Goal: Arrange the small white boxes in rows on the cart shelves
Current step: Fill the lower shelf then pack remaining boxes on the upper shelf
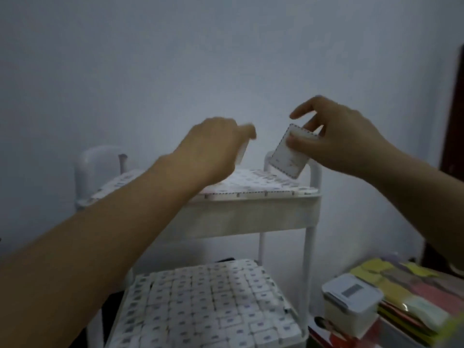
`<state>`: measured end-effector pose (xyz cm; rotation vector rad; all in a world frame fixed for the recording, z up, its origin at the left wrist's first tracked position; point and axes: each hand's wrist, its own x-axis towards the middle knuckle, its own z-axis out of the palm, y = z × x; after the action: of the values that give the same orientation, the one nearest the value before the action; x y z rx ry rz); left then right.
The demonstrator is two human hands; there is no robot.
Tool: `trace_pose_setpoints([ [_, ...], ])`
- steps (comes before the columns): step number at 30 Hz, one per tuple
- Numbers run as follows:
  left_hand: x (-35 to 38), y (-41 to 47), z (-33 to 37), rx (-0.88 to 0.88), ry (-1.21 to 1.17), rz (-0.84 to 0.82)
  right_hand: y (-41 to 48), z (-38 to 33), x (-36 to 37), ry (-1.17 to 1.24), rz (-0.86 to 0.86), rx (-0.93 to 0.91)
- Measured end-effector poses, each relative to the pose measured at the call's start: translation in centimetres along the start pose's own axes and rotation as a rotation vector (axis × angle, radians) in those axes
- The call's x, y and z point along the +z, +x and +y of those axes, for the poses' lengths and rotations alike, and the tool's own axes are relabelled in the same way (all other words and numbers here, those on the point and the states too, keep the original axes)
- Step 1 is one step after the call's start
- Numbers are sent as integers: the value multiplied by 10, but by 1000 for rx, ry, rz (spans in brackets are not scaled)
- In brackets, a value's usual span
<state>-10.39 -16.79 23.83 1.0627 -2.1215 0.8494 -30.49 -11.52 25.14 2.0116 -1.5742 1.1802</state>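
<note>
There was only one view, from a camera worn on the person's head. It faced forward and somewhat down, toward a white cart [307,247] that stood before a pale wall [175,59]. The camera was near: both forearms entered from the lower corners and met at mid-frame, above the top shelf [251,217]. The wide lens gave the wall the whole upper half, and the cart ran down past the bottom edge. The right hand [344,139], which pinched a box [288,159], came out fairly sharp; the left hand [213,149] was blurred.
</note>
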Motion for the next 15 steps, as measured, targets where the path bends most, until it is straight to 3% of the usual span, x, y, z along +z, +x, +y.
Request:
trace_pose_setpoints([
  [2,22,18,8,106,168,-115,21,8,5,-152,58,3],
  [8,63,49,14,536,589,-300,60,24,39,-644,19,-91],
  [15,76,65,8,532,532,-388,87,30,75,-822,-66,-104],
])
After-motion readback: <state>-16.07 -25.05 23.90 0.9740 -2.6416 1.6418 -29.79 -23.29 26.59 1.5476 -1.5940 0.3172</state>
